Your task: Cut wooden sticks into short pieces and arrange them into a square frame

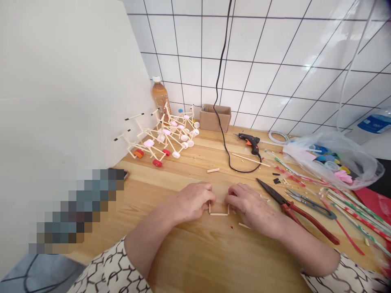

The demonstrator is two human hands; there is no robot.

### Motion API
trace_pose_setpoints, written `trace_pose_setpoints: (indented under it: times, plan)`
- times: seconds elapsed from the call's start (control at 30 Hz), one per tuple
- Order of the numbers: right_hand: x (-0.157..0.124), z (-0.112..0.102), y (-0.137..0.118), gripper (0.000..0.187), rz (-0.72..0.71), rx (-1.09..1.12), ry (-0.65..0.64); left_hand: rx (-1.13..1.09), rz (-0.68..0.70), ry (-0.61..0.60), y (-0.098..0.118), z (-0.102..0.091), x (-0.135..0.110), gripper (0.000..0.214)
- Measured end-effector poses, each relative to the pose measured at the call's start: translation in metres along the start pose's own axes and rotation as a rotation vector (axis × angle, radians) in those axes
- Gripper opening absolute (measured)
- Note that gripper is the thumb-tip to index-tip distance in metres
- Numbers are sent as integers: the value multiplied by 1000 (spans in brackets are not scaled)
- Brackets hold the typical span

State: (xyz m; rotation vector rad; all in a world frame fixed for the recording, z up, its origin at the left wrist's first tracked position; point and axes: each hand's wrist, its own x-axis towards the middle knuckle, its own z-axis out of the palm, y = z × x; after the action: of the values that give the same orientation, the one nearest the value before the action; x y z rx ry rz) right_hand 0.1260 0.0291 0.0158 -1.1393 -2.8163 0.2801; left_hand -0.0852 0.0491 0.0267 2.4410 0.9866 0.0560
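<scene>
A small U-shaped frame of thin wooden sticks lies on the table between my hands, its crossbar nearest me. My left hand pinches the frame's left side stick; the far end disappears behind the fingers. On the opposite side, my right hand has its fingers closed at the right side stick. A short loose stick pokes out from below my right hand. Beyond the hands lies a short bundle of sticks.
Stick-built models with round wheels stand at the back left by a drink bottle. A cardboard box and glue gun sit behind. Pliers, snips, straws and a plastic bag crowd the right.
</scene>
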Motion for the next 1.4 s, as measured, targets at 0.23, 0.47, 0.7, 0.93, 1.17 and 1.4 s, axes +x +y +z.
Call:
trace_pose_setpoints:
  times: [0.23, 0.47, 0.7, 0.93, 1.17, 1.4]
  plan:
    - [-2, -1, 3, 19, 12, 5, -19, -6, -19, -4, -3, 2, 1, 16]
    - [-4, 5, 7, 20, 24, 23, 6, 32, -32, 7, -3, -1, 1, 19]
    - [-3, 3, 2, 22, 49, 95, 5, 39, -39, 66, -5, 6, 3, 13]
    - [-3, -2, 4, 14, 171, 130, 52, 10, -119, 93, 3, 6, 5, 13]
    - [-3, 0, -6, 19, 306, -2, -41, 18, -168, 45, 12, 8, 5, 24]
    - [0, 7, -18, 23, 376, -26, -64, -4, -115, 48, 11, 14, 4, 6]
